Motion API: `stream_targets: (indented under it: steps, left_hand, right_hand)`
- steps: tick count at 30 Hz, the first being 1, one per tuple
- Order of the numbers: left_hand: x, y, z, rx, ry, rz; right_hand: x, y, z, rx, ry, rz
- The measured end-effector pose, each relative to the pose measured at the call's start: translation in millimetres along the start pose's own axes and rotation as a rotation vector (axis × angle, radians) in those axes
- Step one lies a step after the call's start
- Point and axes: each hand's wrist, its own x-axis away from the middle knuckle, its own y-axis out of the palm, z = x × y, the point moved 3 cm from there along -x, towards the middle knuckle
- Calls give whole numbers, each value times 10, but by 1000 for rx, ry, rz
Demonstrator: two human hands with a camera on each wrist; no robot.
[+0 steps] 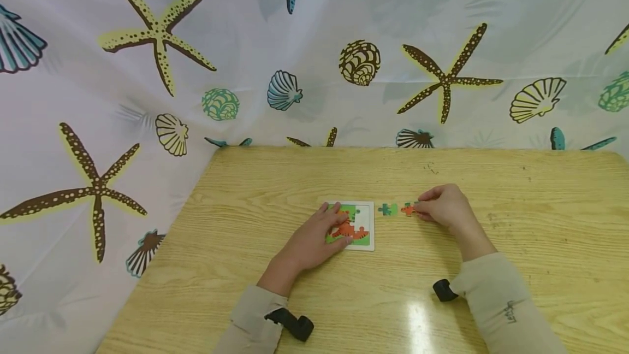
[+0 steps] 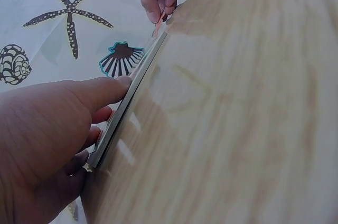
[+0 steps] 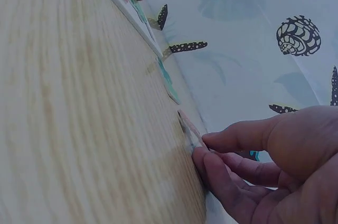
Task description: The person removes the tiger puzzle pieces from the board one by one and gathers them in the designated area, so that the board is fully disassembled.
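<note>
A small square puzzle board point(image 1: 372, 227) with a white frame lies on the table, showing an orange figure on green. My left hand point(image 1: 314, 236) rests over its left part, covering some of the picture. The thumb point(image 2: 108, 91) lies along the board's edge in the left wrist view. A white gap shows in the board's upper right. To the right of the board lies a green puzzle piece point(image 1: 387, 210). My right hand point(image 1: 446, 206) pinches an orange-and-green puzzle piece point(image 1: 408, 210) by its right side, just above or on the table. In the right wrist view, thumb and fingertips meet on that piece point(image 3: 189, 123).
The wooden table point(image 1: 540, 206) extends on both sides of the hands. A white cloth point(image 1: 314, 42) printed with starfish and shells hangs behind and to the left. Black straps point(image 1: 295, 325) show at both sleeves.
</note>
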Motion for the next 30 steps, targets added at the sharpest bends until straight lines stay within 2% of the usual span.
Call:
stream_targets:
  steps: [7,30]
  left_hand:
    - [-7,8,-10,-10,-3,-7]
    - [10,5,18,3,-13,-12]
  right_hand:
    - [6,6,-20,124,3,62]
    - [48,46,-35,299,-24,109]
